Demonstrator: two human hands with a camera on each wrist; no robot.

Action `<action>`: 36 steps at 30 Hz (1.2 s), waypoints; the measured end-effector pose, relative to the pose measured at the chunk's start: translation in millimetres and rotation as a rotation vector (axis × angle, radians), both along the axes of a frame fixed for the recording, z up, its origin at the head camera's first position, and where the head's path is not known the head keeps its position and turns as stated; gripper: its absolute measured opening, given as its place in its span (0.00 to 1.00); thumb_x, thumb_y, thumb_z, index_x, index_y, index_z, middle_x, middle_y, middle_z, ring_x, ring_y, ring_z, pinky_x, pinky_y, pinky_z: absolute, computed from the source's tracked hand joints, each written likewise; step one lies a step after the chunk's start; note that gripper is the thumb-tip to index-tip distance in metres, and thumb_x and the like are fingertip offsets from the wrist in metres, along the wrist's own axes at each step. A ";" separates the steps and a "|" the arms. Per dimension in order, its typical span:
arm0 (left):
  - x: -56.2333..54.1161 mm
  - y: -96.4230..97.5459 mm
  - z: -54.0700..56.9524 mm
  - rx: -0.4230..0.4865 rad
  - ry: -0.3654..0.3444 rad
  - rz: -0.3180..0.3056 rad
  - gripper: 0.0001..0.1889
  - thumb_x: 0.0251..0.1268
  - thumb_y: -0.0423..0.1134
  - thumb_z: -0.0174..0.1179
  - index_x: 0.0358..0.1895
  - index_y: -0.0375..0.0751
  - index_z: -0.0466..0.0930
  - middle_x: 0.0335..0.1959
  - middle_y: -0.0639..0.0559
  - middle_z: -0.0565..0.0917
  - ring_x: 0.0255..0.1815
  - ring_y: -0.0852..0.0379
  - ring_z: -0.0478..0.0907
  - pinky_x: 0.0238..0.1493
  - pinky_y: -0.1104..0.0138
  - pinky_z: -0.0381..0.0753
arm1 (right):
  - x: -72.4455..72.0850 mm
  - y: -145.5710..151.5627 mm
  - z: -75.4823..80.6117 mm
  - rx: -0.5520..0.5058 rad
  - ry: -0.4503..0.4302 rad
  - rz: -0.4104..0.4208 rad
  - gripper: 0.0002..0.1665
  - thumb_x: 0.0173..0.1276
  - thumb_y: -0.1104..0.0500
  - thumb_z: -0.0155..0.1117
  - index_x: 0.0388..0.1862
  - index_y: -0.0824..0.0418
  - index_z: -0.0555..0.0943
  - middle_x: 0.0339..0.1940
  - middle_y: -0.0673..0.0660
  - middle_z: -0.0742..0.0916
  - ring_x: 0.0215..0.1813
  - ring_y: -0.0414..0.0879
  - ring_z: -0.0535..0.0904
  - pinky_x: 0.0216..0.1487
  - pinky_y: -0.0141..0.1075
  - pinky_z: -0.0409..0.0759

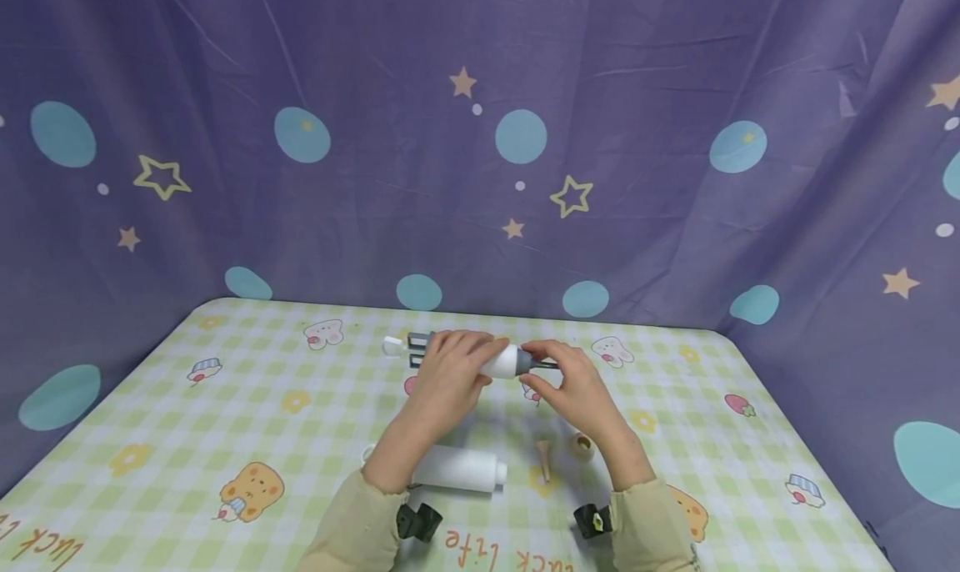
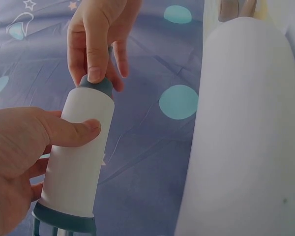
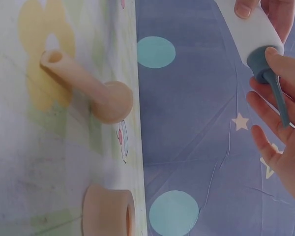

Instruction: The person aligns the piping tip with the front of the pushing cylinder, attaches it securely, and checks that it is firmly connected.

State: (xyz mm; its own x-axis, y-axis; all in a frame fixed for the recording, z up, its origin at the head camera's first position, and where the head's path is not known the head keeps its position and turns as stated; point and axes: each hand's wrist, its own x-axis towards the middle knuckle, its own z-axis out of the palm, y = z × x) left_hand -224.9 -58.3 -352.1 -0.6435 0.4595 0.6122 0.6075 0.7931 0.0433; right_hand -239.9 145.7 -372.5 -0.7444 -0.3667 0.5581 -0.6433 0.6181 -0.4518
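My left hand [image 1: 450, 380] wraps round a white cylindrical bottle [image 1: 501, 362], thumb across its side in the left wrist view. The bottle is held level above the table. Its right end carries a blue-grey cap [image 3: 259, 63] with a thin tapering spout [image 3: 278, 98]. My right hand [image 1: 577, 388] pinches this cap between thumb and fingers, the spout running along its fingers. At the bottle's left end is a blue-grey slotted frame [image 1: 417, 351], partly hidden by my left hand, with a small white piece [image 1: 392, 347] beyond it.
A second white cylinder [image 1: 457, 469] lies on the table below my left forearm, which covers part of it. Beside it, under my right arm, are a beige piece with a hollow stem and rounded end [image 3: 78, 78] and a beige ring-like piece [image 3: 105, 211]. A purple curtain [image 1: 480, 180] hangs behind.
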 end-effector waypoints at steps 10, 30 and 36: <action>-0.3 -0.4 1.0 -0.003 0.000 0.009 0.29 0.44 0.35 0.70 0.55 0.51 0.76 0.49 0.54 0.79 0.52 0.54 0.73 0.54 0.57 0.65 | -0.3 0.1 -0.8 -0.012 0.013 0.002 0.24 0.55 0.55 0.68 0.52 0.54 0.75 0.46 0.47 0.83 0.45 0.42 0.79 0.52 0.45 0.69; -1.8 2.0 -0.8 0.016 0.015 0.024 0.27 0.44 0.35 0.70 0.53 0.53 0.78 0.48 0.55 0.80 0.51 0.55 0.74 0.54 0.57 0.66 | -2.8 -1.3 -5.8 -0.060 0.050 0.002 0.18 0.57 0.56 0.66 0.47 0.57 0.78 0.39 0.51 0.83 0.44 0.44 0.77 0.43 0.41 0.75; -3.1 2.7 -1.6 0.026 0.042 0.040 0.26 0.42 0.34 0.71 0.50 0.53 0.79 0.47 0.56 0.81 0.50 0.56 0.75 0.53 0.57 0.66 | -2.0 -4.0 -6.3 -0.078 0.017 -0.005 0.17 0.58 0.56 0.65 0.47 0.57 0.77 0.40 0.52 0.83 0.45 0.45 0.76 0.41 0.41 0.76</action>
State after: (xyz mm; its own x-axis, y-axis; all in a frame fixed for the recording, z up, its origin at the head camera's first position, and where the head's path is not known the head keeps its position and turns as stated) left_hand -228.0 -55.7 -353.7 -0.6344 0.4172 0.6507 0.5769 0.8158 0.0395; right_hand -241.9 141.8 -378.8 -0.7365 -0.3178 0.5971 -0.6480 0.5849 -0.4879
